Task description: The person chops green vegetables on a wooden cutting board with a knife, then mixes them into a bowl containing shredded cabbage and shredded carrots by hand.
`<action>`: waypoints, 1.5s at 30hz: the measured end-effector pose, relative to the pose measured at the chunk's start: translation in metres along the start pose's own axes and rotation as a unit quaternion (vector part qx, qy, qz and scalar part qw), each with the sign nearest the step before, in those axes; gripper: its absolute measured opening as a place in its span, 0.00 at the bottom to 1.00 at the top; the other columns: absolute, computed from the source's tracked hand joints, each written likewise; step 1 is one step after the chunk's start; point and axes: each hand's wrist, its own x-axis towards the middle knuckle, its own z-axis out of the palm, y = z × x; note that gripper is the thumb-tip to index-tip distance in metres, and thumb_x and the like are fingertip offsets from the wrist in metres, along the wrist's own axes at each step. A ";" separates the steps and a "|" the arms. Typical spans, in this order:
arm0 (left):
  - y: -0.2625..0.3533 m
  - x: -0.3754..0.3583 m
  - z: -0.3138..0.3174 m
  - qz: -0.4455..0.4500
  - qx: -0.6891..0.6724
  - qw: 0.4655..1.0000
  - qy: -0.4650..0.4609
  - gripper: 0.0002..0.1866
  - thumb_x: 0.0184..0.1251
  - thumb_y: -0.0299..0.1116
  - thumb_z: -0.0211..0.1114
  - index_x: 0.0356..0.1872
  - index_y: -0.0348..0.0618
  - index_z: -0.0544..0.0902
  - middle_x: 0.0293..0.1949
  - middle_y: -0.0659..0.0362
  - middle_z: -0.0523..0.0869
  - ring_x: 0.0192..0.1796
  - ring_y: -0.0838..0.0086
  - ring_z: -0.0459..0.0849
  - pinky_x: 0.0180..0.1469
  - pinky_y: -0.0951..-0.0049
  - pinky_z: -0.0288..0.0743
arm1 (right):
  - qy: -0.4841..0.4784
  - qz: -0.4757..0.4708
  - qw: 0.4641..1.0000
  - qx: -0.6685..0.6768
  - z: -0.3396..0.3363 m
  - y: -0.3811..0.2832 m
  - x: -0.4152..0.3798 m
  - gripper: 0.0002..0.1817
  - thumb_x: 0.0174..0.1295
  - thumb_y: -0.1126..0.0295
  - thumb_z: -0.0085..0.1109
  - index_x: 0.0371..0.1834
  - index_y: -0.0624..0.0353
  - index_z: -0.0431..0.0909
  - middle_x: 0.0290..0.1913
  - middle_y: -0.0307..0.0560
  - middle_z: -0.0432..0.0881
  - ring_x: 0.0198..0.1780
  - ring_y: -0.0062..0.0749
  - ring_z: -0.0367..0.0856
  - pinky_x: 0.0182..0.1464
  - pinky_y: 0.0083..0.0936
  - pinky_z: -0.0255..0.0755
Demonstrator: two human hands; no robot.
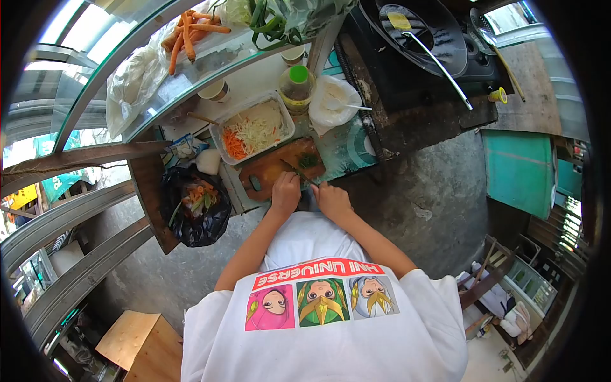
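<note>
An orange-brown cutting board (262,169) lies at the counter's front edge. Chopped green leaves (308,160) form a small pile near its right end. My right hand (332,199) is closed around the handle of a knife (296,171), whose blade points to the far left over the board. My left hand (286,192) is at the near edge of the board, next to the blade, with its fingers curled together; what they hold, if anything, is hidden. Behind the board stands a clear plastic tub (254,131) of shredded carrot (235,144) and shredded cabbage (261,126).
A black bag (196,228) of vegetable scraps hangs at the left. Behind the board are a green-capped jar (296,88) and a white bag with a spoon (333,104). Carrots (188,37) lie on the glass shelf. A wok (417,35) sits on the stove at right.
</note>
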 end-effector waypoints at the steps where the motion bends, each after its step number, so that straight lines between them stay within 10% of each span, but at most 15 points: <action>1: 0.001 -0.002 0.000 -0.004 0.000 1.000 -0.010 0.03 0.47 0.21 0.61 0.25 0.34 0.79 0.32 0.52 0.80 0.36 0.59 0.79 0.39 0.64 0.76 | -0.002 0.000 1.000 0.001 -0.007 -0.004 -0.003 0.24 0.68 0.53 0.47 0.23 0.61 0.77 0.15 0.53 0.79 0.18 0.46 0.81 0.19 0.37 0.74; 45: 0.000 -0.011 -0.004 -0.047 -0.047 0.998 0.014 0.05 0.51 0.19 0.60 0.29 0.30 0.81 0.33 0.49 0.80 0.38 0.56 0.79 0.41 0.61 0.75 | 0.010 0.011 1.000 0.025 0.008 -0.010 -0.005 0.25 0.68 0.53 0.46 0.21 0.62 0.77 0.16 0.55 0.79 0.19 0.48 0.81 0.21 0.39 0.75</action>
